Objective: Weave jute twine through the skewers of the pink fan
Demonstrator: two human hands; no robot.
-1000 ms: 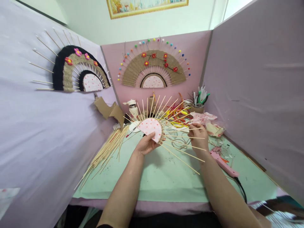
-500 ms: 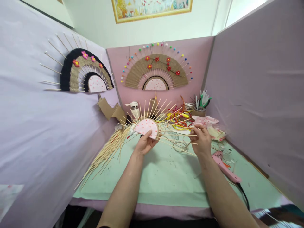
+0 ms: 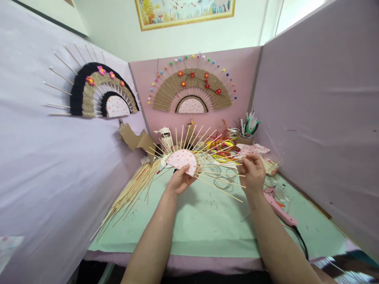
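Note:
My left hand grips a half-round pink piece with red dots near its lower right end, thumb on the front face. From its curved rim thin wooden sticks fan out upward and to the right. At the right tips of this fan, the fingers of my right hand are pinched together on a stick end. Other stick tips pass beside the palm. A loose bundle of similar sticks lies on the table to the left.
Behind the fan are yellow and red pipe cleaners, a white bottle and a tool holder. Coils of cord lie under the sticks. A pink glue gun with its black cord is at the right. Finished fans hang on the partitions.
My right hand has shifted slightly, and the lower right sticks spread further apart and downward beside it. My left hand keeps its hold on the half-round piece. The camera view has turned slightly.

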